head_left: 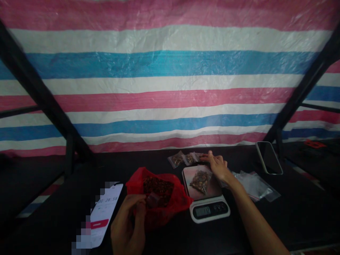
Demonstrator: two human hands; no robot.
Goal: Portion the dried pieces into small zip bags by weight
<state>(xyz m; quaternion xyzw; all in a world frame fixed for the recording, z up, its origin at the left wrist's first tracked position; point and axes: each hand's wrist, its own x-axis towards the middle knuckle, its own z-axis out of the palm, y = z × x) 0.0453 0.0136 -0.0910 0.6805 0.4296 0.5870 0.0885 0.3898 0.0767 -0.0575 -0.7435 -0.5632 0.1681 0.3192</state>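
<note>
**Light, crinkly pouches and a soft red bag around a scale**

In the lower middle of the frame, the left hand (129, 223) is curled, with its fingers pinched on what looks like a small clear pouch (152, 200). The pouch is held at the mouth of a red plastic bag (180, 198). The bag lies open on the dark worktop (292, 212) and holds a heap of dried reddish-brown pieces (157, 187).

To the right, the right hand (218, 167) lies nearly flat with its fingers stretched out. It grips nothing, and its fingertips rest on the nearest of a row of filled pouches (177, 159) just above the digital scale (205, 198). One more filled pouch (200, 180) lies on the scale's platform, just beside that hand.

The pouches are probably very light, thin and slippery. The film would buckle under pressure and the contents would shift, so a pinch at the top seam or a corner seems the safest hold. The red bag is limp and would sag if lifted by one edge, so its rim would need gathering.

A phone (105, 212) showing a timer lies at the lower left. A second phone (268, 157) with a dark screen and a loose stack of empty zip bags (255, 186) sit at the right. A striped tarpaulin (170, 71) fills the upper frame.
</note>
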